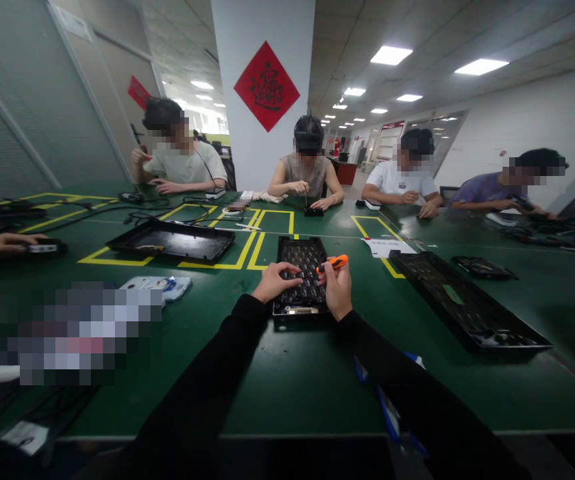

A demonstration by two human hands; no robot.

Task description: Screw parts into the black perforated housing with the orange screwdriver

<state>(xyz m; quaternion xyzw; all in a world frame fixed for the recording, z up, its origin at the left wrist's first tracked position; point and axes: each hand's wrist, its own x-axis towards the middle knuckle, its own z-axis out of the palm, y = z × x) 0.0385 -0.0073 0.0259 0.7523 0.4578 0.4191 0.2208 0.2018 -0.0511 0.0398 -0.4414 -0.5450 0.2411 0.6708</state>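
A black keyboard case with a grid of holes lies lengthwise on the green table in front of me. My left hand rests on its left side, fingers curled and pressing on the grid. My right hand is closed round an orange-handled screwdriver, held over the case's right edge. Both my sleeves are black.
A long black tray lies to the right, another black tray at the left inside yellow tape lines. A white packet lies near left. Several people sit working at the far side; a hand rests at the left edge.
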